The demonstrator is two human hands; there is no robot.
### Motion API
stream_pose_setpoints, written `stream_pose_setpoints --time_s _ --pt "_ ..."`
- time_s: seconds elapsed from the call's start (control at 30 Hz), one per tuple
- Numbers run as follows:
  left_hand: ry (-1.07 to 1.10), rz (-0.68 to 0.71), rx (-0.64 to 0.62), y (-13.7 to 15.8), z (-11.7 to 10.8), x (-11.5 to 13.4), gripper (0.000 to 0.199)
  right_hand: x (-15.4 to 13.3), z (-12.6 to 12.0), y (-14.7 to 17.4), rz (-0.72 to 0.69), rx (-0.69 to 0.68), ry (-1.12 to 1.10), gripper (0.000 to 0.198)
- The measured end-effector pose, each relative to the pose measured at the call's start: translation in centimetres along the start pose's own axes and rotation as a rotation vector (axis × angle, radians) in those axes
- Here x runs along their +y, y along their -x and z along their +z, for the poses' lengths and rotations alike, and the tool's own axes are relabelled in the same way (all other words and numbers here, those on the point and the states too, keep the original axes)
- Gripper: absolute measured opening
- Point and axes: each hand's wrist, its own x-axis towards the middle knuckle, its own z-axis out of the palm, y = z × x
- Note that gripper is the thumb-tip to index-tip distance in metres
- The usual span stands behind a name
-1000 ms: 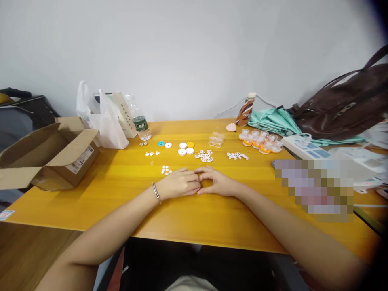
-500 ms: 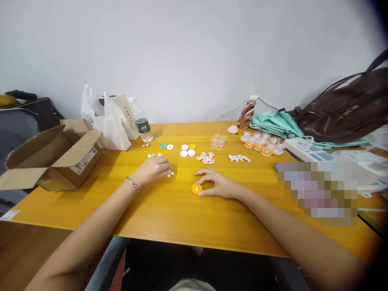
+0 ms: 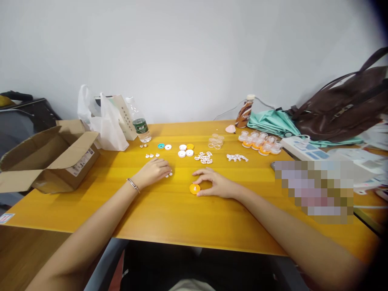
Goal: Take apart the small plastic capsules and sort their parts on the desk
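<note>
My right hand (image 3: 216, 184) grips a round orange cap (image 3: 192, 191) by its edge between thumb and fingers. A small white peg (image 3: 195, 188) stands up from the cap's middle. My left hand (image 3: 154, 171) is low over the table, fingers bent down and pressed together at several small white discs (image 3: 170, 174). Its fingertips cover part of the discs, so what they pinch, if anything, is hidden. Behind that hand lie small white pegged pieces (image 3: 152, 155). Farther back are a teal ring cap (image 3: 161, 146), white caps (image 3: 182, 153) and a yellow cap (image 3: 190, 146).
White openwork pieces (image 3: 205, 158), a white lattice strip (image 3: 237, 157), clear cups (image 3: 216, 140) and orange-based clear assemblies (image 3: 260, 142) lie farther back. A cardboard box (image 3: 60, 161) and water bottle (image 3: 141, 126) stand left; a brown drink bottle (image 3: 244, 113) and bag (image 3: 342, 101) stand right.
My left hand has come down and slightly forward onto the small white discs, covering more of them. My right hand still grips the orange cap in nearly the same place. The view shifts slightly.
</note>
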Motion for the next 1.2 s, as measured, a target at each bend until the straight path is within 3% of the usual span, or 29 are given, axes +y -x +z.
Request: stream_pose_setpoints --time_s 0.27,0.4,0.57,0.97,1.2 --pt "0.222 -0.108 0.078 0.2 -0.6 0.7 0.025 0.1 0.0 0.0 -0.013 -0.001 0.005 0.032" --pt "0.434 -0.122 0.106 -0.7 -1.6 3.4 0.023 0.0 0.0 0.0 -0.024 0.006 0.020 0.033" --pt "0.573 -0.006 0.058 -2.7 -2.2 6.5 0.022 0.2 0.2 0.0 -0.054 0.027 0.047 0.033" --pt "0.105 0.199 0.200 -3.3 -0.4 7.1 0.022 0.0 0.2 -0.2 -0.068 0.033 0.068 0.030" --pt "0.021 0.282 0.223 -3.2 -0.8 7.0 0.018 0.5 0.3 -0.2 -0.087 0.045 0.057 0.034"
